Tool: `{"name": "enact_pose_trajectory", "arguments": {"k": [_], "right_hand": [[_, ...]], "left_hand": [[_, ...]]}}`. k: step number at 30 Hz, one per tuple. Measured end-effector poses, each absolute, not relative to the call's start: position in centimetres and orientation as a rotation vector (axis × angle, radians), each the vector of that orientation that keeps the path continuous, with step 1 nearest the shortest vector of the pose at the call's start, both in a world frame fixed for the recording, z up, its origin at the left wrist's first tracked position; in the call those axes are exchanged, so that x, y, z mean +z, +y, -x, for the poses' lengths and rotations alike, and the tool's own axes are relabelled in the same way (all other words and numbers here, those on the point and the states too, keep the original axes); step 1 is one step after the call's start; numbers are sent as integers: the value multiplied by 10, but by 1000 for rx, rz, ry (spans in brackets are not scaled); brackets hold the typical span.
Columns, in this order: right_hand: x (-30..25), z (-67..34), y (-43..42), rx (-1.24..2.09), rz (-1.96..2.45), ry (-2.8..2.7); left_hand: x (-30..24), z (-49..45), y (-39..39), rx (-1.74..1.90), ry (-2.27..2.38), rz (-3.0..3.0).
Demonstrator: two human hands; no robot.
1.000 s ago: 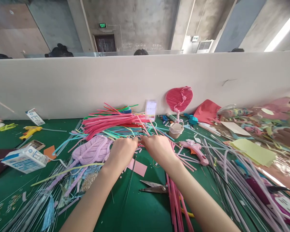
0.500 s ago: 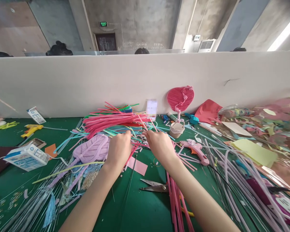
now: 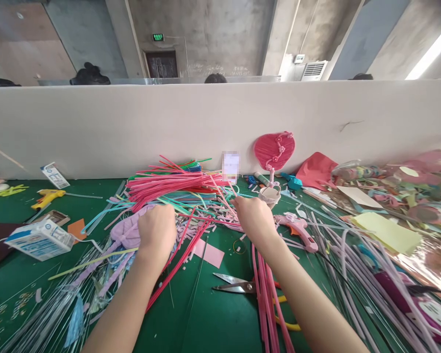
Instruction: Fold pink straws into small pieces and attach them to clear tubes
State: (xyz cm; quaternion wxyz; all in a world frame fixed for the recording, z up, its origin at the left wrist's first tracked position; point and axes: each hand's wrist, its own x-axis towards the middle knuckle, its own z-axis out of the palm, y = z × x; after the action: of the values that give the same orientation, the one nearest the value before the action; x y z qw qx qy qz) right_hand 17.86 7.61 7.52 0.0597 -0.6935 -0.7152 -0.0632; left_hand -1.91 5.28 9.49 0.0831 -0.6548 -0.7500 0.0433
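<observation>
My left hand (image 3: 156,229) is closed in a fist above the lilac leaf-shaped fan (image 3: 127,229), covering part of it. My right hand (image 3: 255,215) is closed, fingers pinched, in front of the small pale pot (image 3: 270,195). A thin pink pipe cleaner (image 3: 194,216) runs between the two hands; its ends are hidden in my fingers. Behind them lies a heap of pink pipe cleaners (image 3: 176,180) with green and blue ones. Longer red-pink pipe cleaners (image 3: 183,260) slant down beside my left hand. Below my right wrist are another pink bundle (image 3: 266,304) and open scissors (image 3: 238,285).
A pink glue gun (image 3: 297,229) rests right of my right hand, a yellow one (image 3: 47,197) far left. A white-blue box (image 3: 40,240), loose wires, a pink card (image 3: 208,252) and a phone (image 3: 231,166) lie around. A white partition (image 3: 191,122) stands behind, with heads beyond.
My hands have moved apart: the left to the left, the right slightly to the right. The red-pink pipe cleaners and the scissors' yellow handle now show more.
</observation>
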Motion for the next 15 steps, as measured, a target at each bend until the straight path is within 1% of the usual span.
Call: {"name": "enact_pose_trajectory", "arguments": {"k": [3, 7, 9, 11, 15], "right_hand": [[79, -185, 76, -191, 2057, -2236], [82, -179, 71, -106, 1797, -2459], [82, -173, 67, -105, 1675, -2526], [82, -168, 64, -129, 1645, -2561], [81, -160, 59, -182, 1695, -2561]], "left_hand": [[100, 24, 54, 74, -2188, 1977], [98, 10, 56, -147, -1824, 2392], [94, 0, 56, -122, -1625, 2560], [90, -7, 55, -25, -1504, 2598], [85, -12, 54, 1, -1459, 2560]]}}
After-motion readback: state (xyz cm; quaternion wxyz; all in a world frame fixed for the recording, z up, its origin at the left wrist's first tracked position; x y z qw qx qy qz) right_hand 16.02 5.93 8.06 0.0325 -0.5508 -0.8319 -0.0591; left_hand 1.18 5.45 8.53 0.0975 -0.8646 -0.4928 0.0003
